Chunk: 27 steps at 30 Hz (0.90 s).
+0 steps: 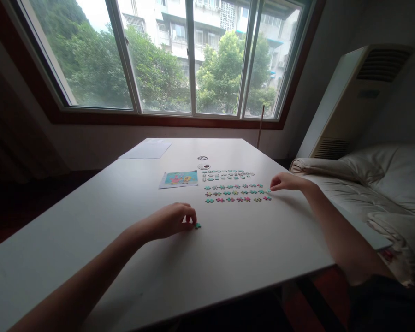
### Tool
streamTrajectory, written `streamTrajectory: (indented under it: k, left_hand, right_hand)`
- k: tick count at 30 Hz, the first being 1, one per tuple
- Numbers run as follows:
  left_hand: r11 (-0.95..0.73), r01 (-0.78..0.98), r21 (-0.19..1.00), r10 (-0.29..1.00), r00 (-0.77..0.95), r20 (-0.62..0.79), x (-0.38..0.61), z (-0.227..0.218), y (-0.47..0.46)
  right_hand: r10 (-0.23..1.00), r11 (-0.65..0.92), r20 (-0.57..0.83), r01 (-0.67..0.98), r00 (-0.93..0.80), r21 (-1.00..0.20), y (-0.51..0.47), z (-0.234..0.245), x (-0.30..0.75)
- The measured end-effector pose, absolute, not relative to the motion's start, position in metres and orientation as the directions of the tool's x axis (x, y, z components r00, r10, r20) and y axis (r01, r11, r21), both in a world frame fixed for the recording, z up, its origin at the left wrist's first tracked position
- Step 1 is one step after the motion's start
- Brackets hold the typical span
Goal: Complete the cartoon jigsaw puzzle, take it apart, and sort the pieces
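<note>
My left hand point(178, 217) rests low over the table, thumb and fingertips pinched at the edge of a green jigsaw puzzle piece point(198, 226) that lies apart from the others. Farther off on the right, my right hand point(286, 181) has its fingers drawn together on a small puzzle piece point(268, 190) at the right end of a row. Several puzzle pieces in teal, pink and yellow point(235, 192) lie in spaced rows between the hands. Behind them, more pieces point(224, 175) sit in tighter rows. A colourful picture sheet point(178, 179) lies left of the rows.
The pieces lie on a white table point(152, 286). Two small round items point(204, 166) stand behind the rows, and white paper point(147, 149) lies at the far left corner. A pale sofa point(383, 184) and a tall air conditioner point(346, 101) are on the right, with a window beyond.
</note>
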<state>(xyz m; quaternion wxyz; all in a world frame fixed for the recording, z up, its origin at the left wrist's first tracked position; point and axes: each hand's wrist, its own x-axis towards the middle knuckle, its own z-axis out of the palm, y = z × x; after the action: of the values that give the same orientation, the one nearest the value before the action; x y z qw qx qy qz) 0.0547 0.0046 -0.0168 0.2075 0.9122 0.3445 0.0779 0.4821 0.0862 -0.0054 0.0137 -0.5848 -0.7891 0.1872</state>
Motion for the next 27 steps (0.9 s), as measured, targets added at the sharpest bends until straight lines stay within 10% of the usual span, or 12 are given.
streamTrajectory:
  k: [12, 19, 27]
  left_hand:
    - [-0.549, 0.643, 0.535, 0.713, 0.693, -0.102, 0.052, -0.019, 0.006]
    - [-0.535, 0.645, 0.545, 0.730, 0.678, -0.085, 0.055, -0.021, 0.006]
    - [-0.505, 0.473, 0.721, 0.730, 0.681, 0.064, 0.070, -0.027, 0.003]
  right_hand:
    - [0.934, 0.195, -0.236, 0.935, -0.269, -0.297, 0.087, -0.008, 0.487]
    - [0.918, 0.397, 0.113, 0.887, -0.381, -0.237, 0.079, -0.007, 0.433]
    - [0.621, 0.779, 0.407, 0.584, -0.669, -0.228, 0.023, -0.023, 0.328]
